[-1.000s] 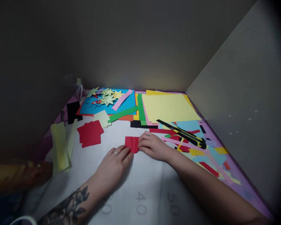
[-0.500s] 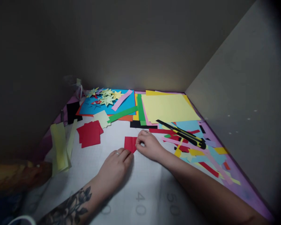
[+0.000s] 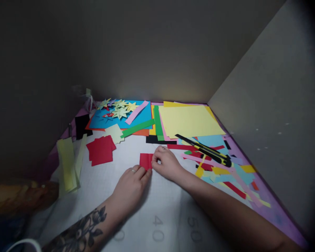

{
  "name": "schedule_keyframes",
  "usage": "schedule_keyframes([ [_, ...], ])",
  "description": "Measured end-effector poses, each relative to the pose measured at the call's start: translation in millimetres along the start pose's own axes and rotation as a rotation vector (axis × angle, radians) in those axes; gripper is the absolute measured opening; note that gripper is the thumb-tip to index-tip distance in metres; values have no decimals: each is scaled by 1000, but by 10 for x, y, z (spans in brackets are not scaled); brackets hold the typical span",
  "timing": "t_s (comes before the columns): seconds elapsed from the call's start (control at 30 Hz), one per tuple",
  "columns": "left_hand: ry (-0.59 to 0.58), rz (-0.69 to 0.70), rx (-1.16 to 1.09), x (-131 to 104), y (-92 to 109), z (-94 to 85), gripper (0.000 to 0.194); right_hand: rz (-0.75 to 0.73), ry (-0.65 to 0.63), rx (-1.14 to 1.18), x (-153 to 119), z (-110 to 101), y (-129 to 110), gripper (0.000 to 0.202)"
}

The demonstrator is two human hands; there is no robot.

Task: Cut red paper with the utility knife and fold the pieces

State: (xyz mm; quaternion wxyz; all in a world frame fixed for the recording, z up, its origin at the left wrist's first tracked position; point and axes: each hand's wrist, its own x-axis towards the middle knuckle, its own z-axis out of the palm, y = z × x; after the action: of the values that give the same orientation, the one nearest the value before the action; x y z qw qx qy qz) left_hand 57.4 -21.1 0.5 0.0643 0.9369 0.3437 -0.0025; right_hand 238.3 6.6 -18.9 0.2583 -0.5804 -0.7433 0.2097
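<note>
A small red paper square [image 3: 145, 159] with a crease down it lies on the white gridded mat [image 3: 136, 224]. My left hand [image 3: 132, 182] holds its lower edge, fingers close together and bent over it. At the right edge, my right hand [image 3: 166, 163] pinches the paper between thumb and forefinger, covering that side. To the left sits a stack of red paper squares [image 3: 101, 150], touching some pale squares [image 3: 114, 133].
A black and yellow utility knife [image 3: 207, 148] lies on coloured scraps [image 3: 225, 175] at the right. Folded paper stars [image 3: 120, 111] rest on blue sheets [image 3: 144, 117] at the back. Pale yellow sheets [image 3: 191, 120] and strips [image 3: 67, 161] lie around. Walls stand behind and beside.
My left hand has shifted very slightly along the lower edge of the red paper square. My right hand keeps its pinch, almost unmoved.
</note>
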Motion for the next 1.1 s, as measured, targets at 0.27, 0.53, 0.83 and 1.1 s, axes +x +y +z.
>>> schedule_keyframes([
  [0.27, 17, -1, 62, -11, 15, 26, 35, 12, -3, -22, 9, 4, -14, 14],
  [0.53, -44, -52, 143, 16, 124, -18, 37, -3, -21, -53, -60, -26, -20, 10],
  [0.83, -61, -59, 136, -17, 135, -1, 42, 4, 187, -204, -120, -150, 117, 1],
  [1.1, -91, -70, 106, -14, 138, -22, 45, -499, 19, -126, -304, -125, 93, 23],
])
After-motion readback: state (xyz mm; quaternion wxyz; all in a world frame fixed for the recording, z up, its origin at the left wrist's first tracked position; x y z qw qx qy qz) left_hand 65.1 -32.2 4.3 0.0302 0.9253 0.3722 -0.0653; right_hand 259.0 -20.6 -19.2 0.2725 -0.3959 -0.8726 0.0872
